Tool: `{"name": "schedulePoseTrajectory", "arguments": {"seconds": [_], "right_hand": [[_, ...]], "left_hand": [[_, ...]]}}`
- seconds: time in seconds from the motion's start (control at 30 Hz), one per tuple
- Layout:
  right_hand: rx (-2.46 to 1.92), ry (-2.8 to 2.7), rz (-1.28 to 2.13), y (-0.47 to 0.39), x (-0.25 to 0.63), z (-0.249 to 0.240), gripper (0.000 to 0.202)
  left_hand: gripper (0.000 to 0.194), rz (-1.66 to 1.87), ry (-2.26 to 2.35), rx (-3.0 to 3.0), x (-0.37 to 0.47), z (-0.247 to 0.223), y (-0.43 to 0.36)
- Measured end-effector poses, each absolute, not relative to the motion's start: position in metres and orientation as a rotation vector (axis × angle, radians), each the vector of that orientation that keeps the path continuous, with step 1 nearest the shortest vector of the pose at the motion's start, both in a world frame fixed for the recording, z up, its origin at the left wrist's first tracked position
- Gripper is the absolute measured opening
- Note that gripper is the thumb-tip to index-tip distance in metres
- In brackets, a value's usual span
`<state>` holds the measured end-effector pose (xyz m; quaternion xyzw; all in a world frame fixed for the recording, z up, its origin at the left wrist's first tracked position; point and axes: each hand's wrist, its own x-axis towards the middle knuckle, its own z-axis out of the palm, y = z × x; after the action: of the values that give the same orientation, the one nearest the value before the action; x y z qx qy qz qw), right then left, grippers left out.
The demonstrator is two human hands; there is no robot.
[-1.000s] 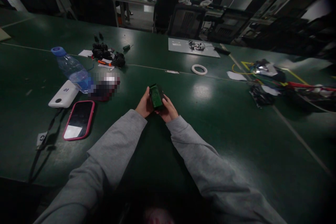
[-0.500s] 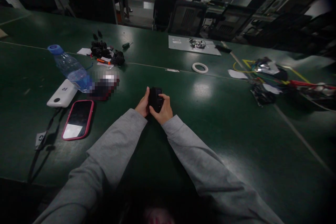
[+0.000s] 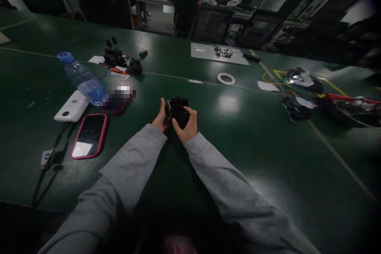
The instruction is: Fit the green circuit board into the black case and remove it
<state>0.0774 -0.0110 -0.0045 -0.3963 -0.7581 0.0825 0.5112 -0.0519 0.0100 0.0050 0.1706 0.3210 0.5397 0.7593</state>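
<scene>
Head view, both hands [image 3: 174, 122] pinching a black device [image 3: 179, 112] (green face now turned from sight).

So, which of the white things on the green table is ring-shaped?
The white ring, lying flat beyond the right hand, nearer than the grey board. It alone has an open middle; the white block by the bottle is solid.
</scene>
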Motion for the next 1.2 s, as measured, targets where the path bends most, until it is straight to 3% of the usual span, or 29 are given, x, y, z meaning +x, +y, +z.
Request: {"name": "schedulePoseTrajectory", "arguments": {"seconds": [0.17, 0.37, 0.6, 1.2], "right_hand": [[-0.947, -1.645, 0.074, -0.009, 0.089, 0.010, 0.061], [-1.047, -1.685, -0.051, -0.001, 0.102, 0.011, 0.058], [-1.094, -1.924, -0.105, 0.007, 0.095, -0.013, 0.052], [-1.187, -1.956, -0.068, 0.016, 0.097, -0.030, 0.078]], "left_hand": [[0.062, 1.274, 0.639, 0.307, -0.053, 0.012, 0.011], [0.067, 1.295, 0.540, 0.325, -0.057, 0.016, 0.006], [0.049, 1.233, 0.488, 0.235, -0.062, 0.007, 0.008], [0.043, 1.255, 0.455, 0.152, -0.064, 0.007, 0.010]]}}
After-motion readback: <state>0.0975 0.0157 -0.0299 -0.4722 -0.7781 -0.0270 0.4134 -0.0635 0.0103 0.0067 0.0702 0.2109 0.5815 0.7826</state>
